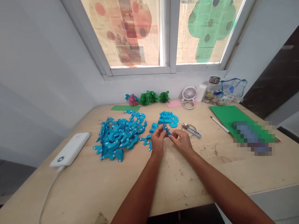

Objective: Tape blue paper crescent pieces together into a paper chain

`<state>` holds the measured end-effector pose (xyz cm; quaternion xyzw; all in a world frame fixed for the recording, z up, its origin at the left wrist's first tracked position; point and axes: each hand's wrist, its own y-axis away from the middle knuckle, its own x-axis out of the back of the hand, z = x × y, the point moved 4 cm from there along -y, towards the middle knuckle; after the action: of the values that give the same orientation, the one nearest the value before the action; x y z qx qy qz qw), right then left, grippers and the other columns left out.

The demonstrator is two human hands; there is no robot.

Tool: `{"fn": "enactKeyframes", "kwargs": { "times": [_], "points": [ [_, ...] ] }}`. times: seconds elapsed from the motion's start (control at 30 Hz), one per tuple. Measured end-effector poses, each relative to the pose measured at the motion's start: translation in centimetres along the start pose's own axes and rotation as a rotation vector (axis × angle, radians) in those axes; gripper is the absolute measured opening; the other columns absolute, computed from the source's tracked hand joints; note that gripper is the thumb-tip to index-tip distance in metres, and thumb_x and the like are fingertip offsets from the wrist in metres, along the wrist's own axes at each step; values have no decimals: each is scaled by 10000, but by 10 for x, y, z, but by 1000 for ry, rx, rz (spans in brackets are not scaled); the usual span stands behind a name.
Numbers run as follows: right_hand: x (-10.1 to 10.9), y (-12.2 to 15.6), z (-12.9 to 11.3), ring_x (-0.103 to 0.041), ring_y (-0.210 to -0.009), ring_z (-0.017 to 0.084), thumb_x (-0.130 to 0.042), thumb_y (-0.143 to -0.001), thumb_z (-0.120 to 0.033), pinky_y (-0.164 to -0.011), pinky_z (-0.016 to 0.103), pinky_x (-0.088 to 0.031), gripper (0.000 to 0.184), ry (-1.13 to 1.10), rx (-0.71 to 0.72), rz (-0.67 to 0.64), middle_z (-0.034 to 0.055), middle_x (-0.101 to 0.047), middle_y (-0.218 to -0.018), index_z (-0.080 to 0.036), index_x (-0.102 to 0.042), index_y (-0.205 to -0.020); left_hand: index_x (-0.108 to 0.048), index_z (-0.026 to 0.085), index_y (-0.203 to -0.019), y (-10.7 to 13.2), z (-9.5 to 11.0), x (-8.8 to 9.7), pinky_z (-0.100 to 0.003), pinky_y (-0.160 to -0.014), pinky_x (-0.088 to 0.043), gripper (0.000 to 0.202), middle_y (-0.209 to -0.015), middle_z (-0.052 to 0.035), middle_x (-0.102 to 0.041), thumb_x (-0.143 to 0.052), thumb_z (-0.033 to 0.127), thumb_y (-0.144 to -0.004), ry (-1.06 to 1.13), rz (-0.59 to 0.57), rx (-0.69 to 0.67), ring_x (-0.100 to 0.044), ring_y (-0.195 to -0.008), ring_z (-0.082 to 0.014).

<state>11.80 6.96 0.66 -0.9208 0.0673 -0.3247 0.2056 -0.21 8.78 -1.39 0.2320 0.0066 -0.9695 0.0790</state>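
My left hand (157, 140) and my right hand (181, 140) meet over the middle of the wooden table (163, 183). Both pinch one small blue paper cut-out (165, 128) between their fingertips. A big heap of the same blue paper shapes (119, 134) lies just left of my hands. A smaller stack of blue shapes (168, 119) sits right behind them, with a few loose ones (147, 141) by my left wrist.
A white power bank (70, 149) with a cable lies at the left. Small snips (192, 130) rest right of my hands; green paper (227, 115) and a pencil (219, 123) lie farther right. Paper flowers (149, 98), a small fan (189, 93) and a jar (211, 88) line the wall.
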Motion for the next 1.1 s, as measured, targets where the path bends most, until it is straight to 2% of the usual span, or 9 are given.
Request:
{"fn": "enactKeyframes", "kwargs": {
  "times": [0.17,0.3,0.47,0.53,0.6,0.67,0.87,1.0,1.1],
  "points": [
    [-3,0,3,-510,-565,124,-576,-758,-333,-597,248,-383,229,-48,8,-35,-1,-588,-581,-183,-558,-586,-653,141,-835,1,1,-1,-248,-581,-451,256,-681,-25,-635,-646,213,-590,129,-16,96,-607,-641,-143],
    [-4,0,0,-507,-556,129,-574,-750,-337,-591,256,-390,229,-65,9,-60,0,-577,-562,-188,-561,-576,-638,141,-818,3,3,-4,-224,-569,-424,260,-650,0,-599,-696,250,-589,206,-38,150,-566,-591,-102],
    [12,-4,-5,-560,-633,165,-575,-746,-372,-637,283,-430,206,-131,-21,-70,34,-643,-666,-208,-595,-622,-624,145,-731,3,7,-2,-199,-580,-413,246,-651,32,-575,-755,218,-535,175,31,138,-521,-576,-63],
    [28,-10,4,-579,-680,181,-505,-790,-381,-658,291,-437,232,-129,-86,29,48,-658,-709,-205,-620,-693,-627,146,-734,3,6,0,-201,-569,-410,242,-643,33,-570,-751,224,-541,131,50,140,-509,-556,-58],
    [47,-15,23,-586,-678,182,-464,-794,-388,-648,288,-437,267,-61,-243,190,48,-663,-718,-188,-633,-743,-628,144,-733,3,3,1,-211,-560,-412,238,-650,24,-572,-743,248,-553,94,50,150,-514,-558,-67],
    [59,-21,41,-588,-684,180,-467,-776,-375,-649,285,-428,268,70,-343,218,49,-677,-754,-180,-650,-787,-629,141,-733,3,-2,0,-218,-554,-416,242,-666,11,-578,-736,269,-559,62,31,169,-533,-576,-82],
    [63,-42,65,-566,-885,223,-485,-772,-251,-719,318,-370,220,539,-403,4,62,-683,-893,-224,-689,-849,-637,144,-743,4,-12,-1,-210,-554,-415,231,-700,1,-601,-722,267,-567,11,-10,204,-575,-619,-101],
    [55,-49,70,-548,-922,239,-484,-784,-226,-715,326,-348,242,641,-415,-104,77,-675,-923,-233,-692,-908,-636,141,-744,5,-11,-1,-212,-548,-415,232,-680,0,-607,-717,266,-565,8,-16,227,-575,-607,-104],
    [52,-49,74,-548,-921,239,-478,-795,-233,-693,320,-338,242,654,-421,-123,77,-674,-927,-235,-692,-909,-637,137,-750,5,-10,-2,-214,-541,-416,240,-679,-12,-618,-716,263,-562,14,-25,236,-575,-607,-110]
  ]
}}
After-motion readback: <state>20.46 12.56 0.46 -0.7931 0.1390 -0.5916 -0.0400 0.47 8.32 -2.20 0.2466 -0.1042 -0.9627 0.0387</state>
